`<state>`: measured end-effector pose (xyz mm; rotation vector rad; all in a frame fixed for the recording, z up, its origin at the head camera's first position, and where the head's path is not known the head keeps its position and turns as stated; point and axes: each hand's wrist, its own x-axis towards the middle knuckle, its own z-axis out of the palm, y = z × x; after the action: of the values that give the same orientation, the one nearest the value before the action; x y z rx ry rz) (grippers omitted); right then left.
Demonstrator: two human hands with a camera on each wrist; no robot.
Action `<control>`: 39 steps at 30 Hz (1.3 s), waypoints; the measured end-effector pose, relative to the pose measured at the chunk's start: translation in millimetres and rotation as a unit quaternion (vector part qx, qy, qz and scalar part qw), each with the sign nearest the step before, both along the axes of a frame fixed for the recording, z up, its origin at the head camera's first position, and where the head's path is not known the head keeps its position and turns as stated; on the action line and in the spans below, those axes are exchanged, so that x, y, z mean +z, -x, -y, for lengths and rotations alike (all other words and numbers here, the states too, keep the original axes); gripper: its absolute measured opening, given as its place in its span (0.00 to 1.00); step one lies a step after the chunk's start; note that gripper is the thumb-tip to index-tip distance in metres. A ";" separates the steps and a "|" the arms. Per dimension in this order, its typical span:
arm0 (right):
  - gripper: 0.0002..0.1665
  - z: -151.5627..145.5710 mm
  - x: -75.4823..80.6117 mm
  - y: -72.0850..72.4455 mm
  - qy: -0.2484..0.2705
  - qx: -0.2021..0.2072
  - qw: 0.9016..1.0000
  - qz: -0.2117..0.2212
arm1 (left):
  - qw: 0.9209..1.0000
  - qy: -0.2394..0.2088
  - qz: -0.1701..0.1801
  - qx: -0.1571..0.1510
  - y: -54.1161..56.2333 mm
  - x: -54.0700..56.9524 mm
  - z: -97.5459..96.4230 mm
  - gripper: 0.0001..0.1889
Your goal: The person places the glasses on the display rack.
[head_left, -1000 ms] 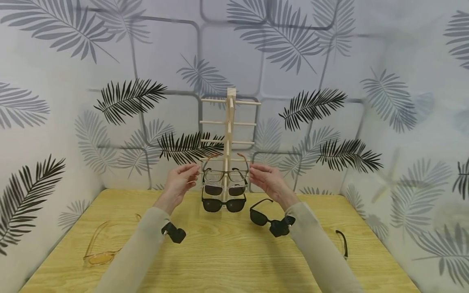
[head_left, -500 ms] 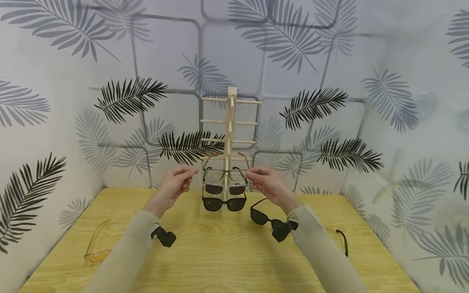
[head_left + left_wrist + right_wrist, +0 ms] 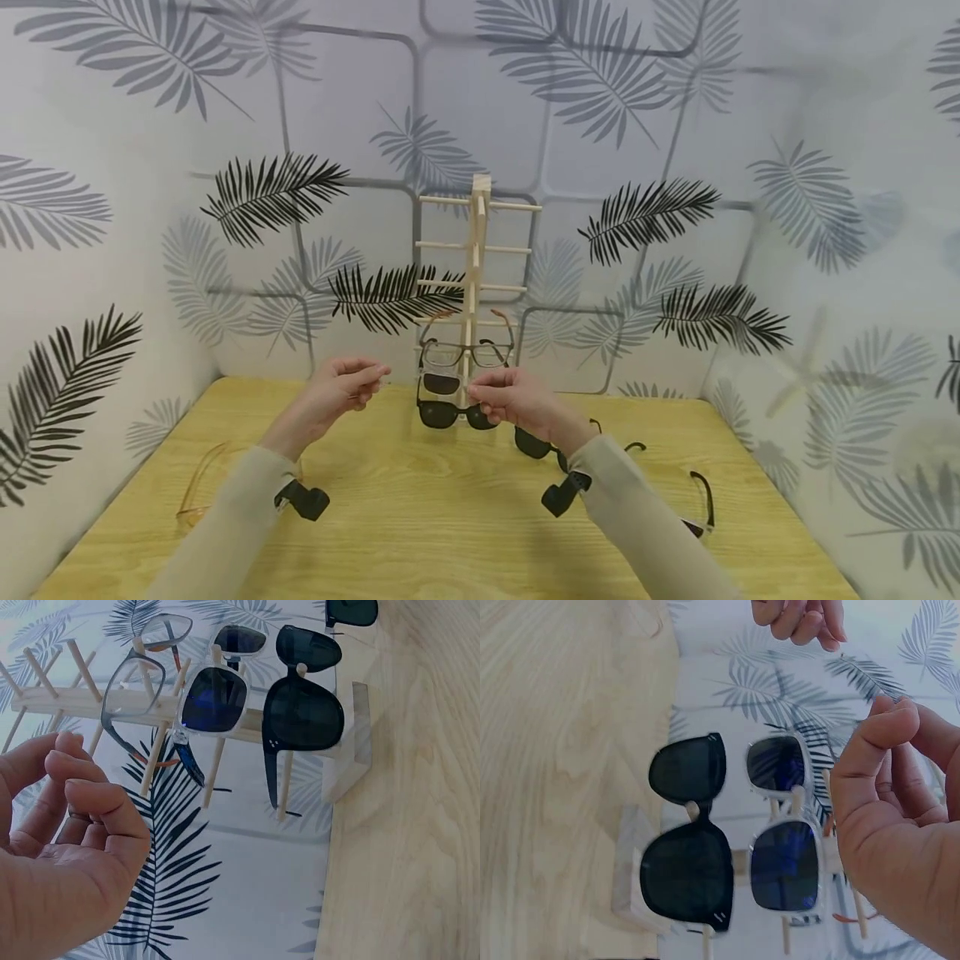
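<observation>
Black sunglasses (image 3: 686, 874) with pale marks (image 3: 720, 918)

Light's pretty flat and soft in here, just faint shadows on the yellow table (image 3: 420, 525). The right-hand wall (image 3: 840, 308) looks smeary, can't really make out part of its pattern. Both wrist views seem dimmer, cooler, kinda mushy on detail.

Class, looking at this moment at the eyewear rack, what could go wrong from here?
In the head view, the right hand overlaps the racked black sunglasses; a careless swing might knock them off their pegs. The right sleeve hangs near the loose sunglasses and might drag them. The left sleeve partly covers the amber glasses, so lowering that arm might press on them.
</observation>
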<state>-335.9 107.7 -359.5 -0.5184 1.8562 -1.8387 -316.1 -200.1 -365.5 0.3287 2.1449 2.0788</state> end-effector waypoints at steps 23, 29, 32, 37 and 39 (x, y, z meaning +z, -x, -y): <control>0.06 65.8 -59.8 -11.3 0.015 0.058 0.997 0.053 | 1.000 0.002 0.022 -0.003 -27.0 -23.8 69.7 0.09; 0.14 80.3 -71.9 -8.4 0.011 0.055 0.997 0.057 | 1.000 -0.008 0.017 0.011 -30.8 -30.4 87.6 0.08; 0.20 87.6 -80.3 -6.1 -0.001 0.056 0.997 0.056 | 1.000 -0.008 0.015 0.019 -33.1 -33.6 96.6 0.07; 0.19 100.1 -91.2 -3.9 -0.021 0.056 0.997 0.050 | 1.000 0.000 0.017 0.024 -39.4 -39.7 115.7 0.08; 0.20 105.5 -92.5 -3.6 -0.025 0.056 0.997 0.051 | 1.000 0.010 0.019 0.017 -41.3 -41.9 124.3 0.08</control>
<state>-332.3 2.2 -452.1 -0.4917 1.7661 -1.7087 -274.7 -324.4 -407.4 0.2496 2.1621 2.0632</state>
